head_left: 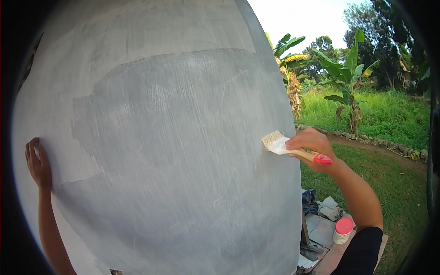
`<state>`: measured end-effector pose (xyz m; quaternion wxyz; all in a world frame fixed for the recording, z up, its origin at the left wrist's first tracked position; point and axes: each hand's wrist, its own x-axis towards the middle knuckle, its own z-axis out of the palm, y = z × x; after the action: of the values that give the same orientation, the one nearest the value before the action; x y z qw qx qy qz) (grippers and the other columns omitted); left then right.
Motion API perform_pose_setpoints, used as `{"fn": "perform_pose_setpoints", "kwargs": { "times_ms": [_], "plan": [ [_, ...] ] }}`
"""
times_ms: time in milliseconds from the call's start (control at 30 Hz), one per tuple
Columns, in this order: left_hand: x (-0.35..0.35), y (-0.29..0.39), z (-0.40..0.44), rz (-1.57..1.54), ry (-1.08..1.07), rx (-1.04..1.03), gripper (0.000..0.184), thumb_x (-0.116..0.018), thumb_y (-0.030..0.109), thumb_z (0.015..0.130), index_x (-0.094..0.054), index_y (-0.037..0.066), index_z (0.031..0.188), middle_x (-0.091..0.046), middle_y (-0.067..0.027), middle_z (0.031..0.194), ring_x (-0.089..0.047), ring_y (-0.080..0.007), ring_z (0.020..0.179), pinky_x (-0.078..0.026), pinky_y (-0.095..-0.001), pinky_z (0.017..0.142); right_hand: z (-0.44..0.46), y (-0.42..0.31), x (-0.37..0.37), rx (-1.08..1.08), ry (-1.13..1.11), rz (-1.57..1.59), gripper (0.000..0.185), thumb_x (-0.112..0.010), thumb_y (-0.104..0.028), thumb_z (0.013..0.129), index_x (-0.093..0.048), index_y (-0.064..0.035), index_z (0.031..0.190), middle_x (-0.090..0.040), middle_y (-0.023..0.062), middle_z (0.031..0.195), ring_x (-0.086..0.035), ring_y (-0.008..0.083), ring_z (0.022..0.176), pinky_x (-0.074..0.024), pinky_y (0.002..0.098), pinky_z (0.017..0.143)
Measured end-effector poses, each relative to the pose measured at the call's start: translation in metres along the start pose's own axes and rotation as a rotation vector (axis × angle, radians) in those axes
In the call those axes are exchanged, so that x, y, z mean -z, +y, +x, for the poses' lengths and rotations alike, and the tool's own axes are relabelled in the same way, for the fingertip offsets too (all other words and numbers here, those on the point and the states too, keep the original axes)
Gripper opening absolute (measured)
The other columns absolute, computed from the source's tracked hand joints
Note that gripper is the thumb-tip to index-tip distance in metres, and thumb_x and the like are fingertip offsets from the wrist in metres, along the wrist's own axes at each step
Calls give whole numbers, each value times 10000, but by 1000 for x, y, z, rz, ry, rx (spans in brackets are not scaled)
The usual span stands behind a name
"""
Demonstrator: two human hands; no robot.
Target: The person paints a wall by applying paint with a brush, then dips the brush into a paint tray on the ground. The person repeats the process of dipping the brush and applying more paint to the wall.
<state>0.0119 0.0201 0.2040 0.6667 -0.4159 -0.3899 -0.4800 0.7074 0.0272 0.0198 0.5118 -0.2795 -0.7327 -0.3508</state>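
Observation:
A large pale grey wall or panel (183,128) stands right in front of me. Its middle carries a darker grey, wet-looking coat with streaky brush marks. In my right hand (316,141) is a paintbrush (278,143) with light bristles, a white-smeared ferrule and a wooden handle tipped in red. The bristles are at the panel's right part, near its edge; they seem to touch the surface. At the far left, my left hand (38,166) rests against the paler part of the panel, its thumb apart from the fingers, holding nothing.
Below right, a white tub with a red lid (343,230) stands on paving tiles. Near it lie grey rubble (330,209) and a black plastic bag (310,201). Beyond are a lawn (394,183), a stone border (366,138) and banana plants (352,78).

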Motion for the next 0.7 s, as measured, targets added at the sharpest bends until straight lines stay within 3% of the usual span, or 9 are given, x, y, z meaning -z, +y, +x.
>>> {"fn": "perform_pose_setpoints", "kwargs": {
  "times_ms": [67,100,167,233,300,400,500,567,700],
  "plan": [
    [-1,-1,-1,4,-6,10,256,-423,203,947,-541,38,1104,-569,-113,1097,-531,-300,1058,-404,-380,912,-10,-11,11,-120,-205,173,207,-773,-105,685,-691,-96,875,-686,41,884,-617,206,802,-472,332,742],
    [-1,-2,1,16,-15,16,263,-416,213,951,-541,41,1105,-568,-112,1104,-530,-302,1061,-404,-380,912,0,-11,18,-290,-331,218,204,-774,-114,684,-696,-98,872,-686,44,861,-618,206,807,-475,326,745],
    [0,-2,2,6,-18,6,264,-412,218,953,-541,44,1105,-567,-110,1107,-529,-301,1063,-405,-382,912,34,3,22,-292,-362,160,180,-743,-134,718,-697,-101,889,-683,44,851,-622,200,828,-477,316,748],
    [2,-1,0,6,-16,7,266,-409,223,954,-541,48,1105,-566,-109,1111,-528,-300,1064,-405,-383,912,79,6,29,-403,-182,111,226,-758,-141,717,-691,-77,924,-678,38,877,-626,158,823,-490,298,732],
    [4,3,1,10,-18,20,268,-410,223,953,-546,54,1110,-569,-107,1114,-530,-299,1067,-406,-386,915,120,24,30,-338,131,148,229,-743,-133,740,-686,-84,956,-672,40,915,-621,134,826,-492,284,726],
    [3,-5,1,-8,-14,4,269,-411,216,952,-553,57,1115,-575,-104,1115,-533,-293,1070,-410,-383,914,142,25,18,-331,287,-17,194,-699,-206,778,-687,-130,956,-682,21,895,-630,165,825,-479,289,748],
    [-1,-14,-1,-28,-16,-20,267,-413,210,953,-559,60,1118,-580,-97,1114,-537,-282,1073,-415,-374,911,85,21,-16,-60,296,-79,198,-731,-125,735,-683,-111,927,-681,37,895,-617,199,784,-472,303,685],
    [-3,-9,-4,-26,-14,0,260,-419,203,949,-561,63,1116,-581,-94,1109,-540,-277,1067,-418,-371,906,10,-12,-35,-10,250,-32,226,-747,-59,690,-680,-85,904,-677,68,902,-622,222,767,-468,323,676],
    [13,15,-2,1,21,16,200,-452,172,925,-565,79,1062,-579,-62,1060,-542,-252,1033,-418,-367,894,-170,-96,-53,-106,-281,10,205,-739,-119,670,-697,-116,870,-669,14,885,-617,191,806,-498,300,693]
  ]
}}
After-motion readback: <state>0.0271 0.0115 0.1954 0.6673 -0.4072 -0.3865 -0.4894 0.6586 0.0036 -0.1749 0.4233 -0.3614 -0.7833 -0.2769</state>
